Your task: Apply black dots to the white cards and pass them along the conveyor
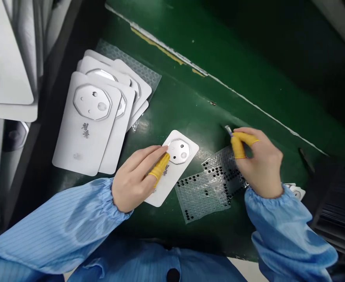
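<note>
A white phone-shaped panel (172, 178) with an octagonal ring and round holes lies tilted on the green table. My left hand (141, 172) rests on its left edge, fingers close together, a yellow finger cot touching it near the ring; whether it grips the panel is unclear. To the right, my right hand (256, 156) pinches a small thin tool (228, 129) between two fingers in yellow cots. Below and left of that hand, bubble-wrap sheets (203, 199) carry rows of small black round pieces (194, 178).
Several similar white panels (87, 145) are stacked at the left on bubble wrap (131, 58). Larger white sheets (8, 70) stand at the far left. Another white panel (298, 192) shows beyond my right sleeve. A raised ledge (234, 92) crosses the green table (172, 105).
</note>
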The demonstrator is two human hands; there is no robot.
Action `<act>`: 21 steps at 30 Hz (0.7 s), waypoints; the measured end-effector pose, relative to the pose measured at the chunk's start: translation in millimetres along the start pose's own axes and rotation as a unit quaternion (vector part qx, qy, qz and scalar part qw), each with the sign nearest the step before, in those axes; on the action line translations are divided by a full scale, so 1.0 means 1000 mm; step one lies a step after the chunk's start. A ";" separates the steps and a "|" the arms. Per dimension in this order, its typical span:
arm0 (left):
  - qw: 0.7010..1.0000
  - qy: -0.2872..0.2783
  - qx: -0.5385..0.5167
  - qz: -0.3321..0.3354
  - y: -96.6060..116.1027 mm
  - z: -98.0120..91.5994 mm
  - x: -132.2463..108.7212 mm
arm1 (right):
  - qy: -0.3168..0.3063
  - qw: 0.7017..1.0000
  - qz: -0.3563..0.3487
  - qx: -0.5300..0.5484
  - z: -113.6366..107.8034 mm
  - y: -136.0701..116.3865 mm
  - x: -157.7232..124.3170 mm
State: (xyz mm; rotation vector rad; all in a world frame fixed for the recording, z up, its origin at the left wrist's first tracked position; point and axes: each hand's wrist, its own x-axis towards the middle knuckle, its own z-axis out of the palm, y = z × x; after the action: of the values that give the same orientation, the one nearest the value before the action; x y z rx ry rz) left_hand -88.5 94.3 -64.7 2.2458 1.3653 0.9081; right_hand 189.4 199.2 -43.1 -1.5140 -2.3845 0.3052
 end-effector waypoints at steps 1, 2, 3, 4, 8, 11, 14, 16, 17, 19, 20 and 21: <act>1.000 0.000 0.001 -0.002 0.000 -0.001 0.001 | 0.026 0.998 0.037 0.044 -0.002 0.000 0.004; 1.000 -0.001 0.001 -0.002 0.001 -0.001 0.001 | 0.053 0.991 0.076 0.095 -0.005 -0.001 0.008; 1.000 -0.003 0.000 -0.003 0.001 -0.002 0.002 | 0.086 0.979 0.113 0.150 -0.008 -0.004 0.012; 1.000 -0.007 -0.001 -0.004 0.001 -0.003 0.003 | 0.120 0.960 0.147 0.204 -0.013 -0.008 0.014; 1.000 -0.016 -0.001 0.007 0.000 -0.005 0.004 | 0.126 0.912 0.204 0.333 -0.026 -0.039 0.007; 0.999 -0.019 0.000 0.028 -0.001 -0.005 0.004 | -0.062 0.935 0.135 0.322 -0.021 -0.063 -0.018; 0.999 -0.015 -0.003 0.029 -0.002 -0.004 0.004 | -0.157 0.949 0.023 0.272 -0.008 -0.080 -0.042; 1.000 -0.009 0.000 0.029 -0.002 -0.003 0.004 | -0.173 0.952 -0.013 0.253 0.000 -0.087 -0.050; 1.000 -0.007 0.002 0.030 -0.002 -0.003 0.004 | -0.181 0.952 -0.011 0.248 0.003 -0.090 -0.052; 0.999 -0.005 0.010 0.030 -0.001 -0.003 0.004 | -0.191 0.950 0.016 0.246 0.006 -0.093 -0.050; 0.999 -0.004 0.013 0.029 -0.001 -0.003 0.004 | -0.193 0.949 0.035 0.248 0.007 -0.095 -0.048; 0.999 -0.003 0.016 0.029 -0.001 -0.003 0.004 | -0.193 0.948 0.053 0.249 0.008 -0.096 -0.046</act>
State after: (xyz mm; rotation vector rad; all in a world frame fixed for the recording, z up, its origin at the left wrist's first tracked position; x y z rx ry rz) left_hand -89.8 98.4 -61.5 2.3207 1.3285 0.9042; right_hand 123.5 117.0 -24.3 -1.4277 -2.2404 1.2276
